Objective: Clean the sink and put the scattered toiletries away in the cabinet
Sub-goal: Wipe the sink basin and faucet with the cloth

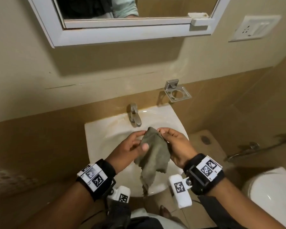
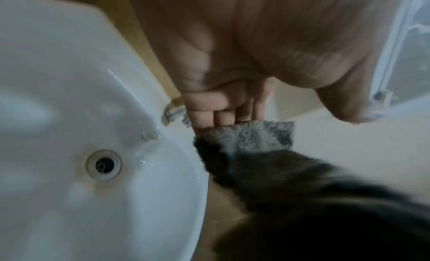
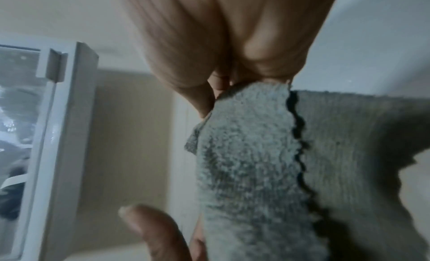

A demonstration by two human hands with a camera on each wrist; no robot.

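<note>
A grey-green cloth point(image 1: 153, 150) hangs over the white sink point(image 1: 96, 139), held between both hands. My left hand point(image 1: 135, 144) pinches its left edge with thumb on top and fingers behind. My right hand point(image 1: 170, 139) grips the cloth's upper right part, fingers curled at its top corner. In the left wrist view the cloth point(image 2: 251, 136) lies against my fingers point(image 2: 223, 118), above the sink drain point(image 2: 104, 164). The right wrist view shows the cloth point(image 3: 251, 164) hanging from my right hand's fingers, its scalloped edge visible. No toiletries are visible on the sink.
A chrome tap point(image 1: 134, 115) stands at the sink's back. A mirrored white cabinet point(image 1: 122, 28) hangs on the wall above. An empty steel holder point(image 1: 177, 92) is fixed right of the tap. A toilet point(image 1: 271, 195) sits at the lower right, a wall socket point(image 1: 253, 28) upper right.
</note>
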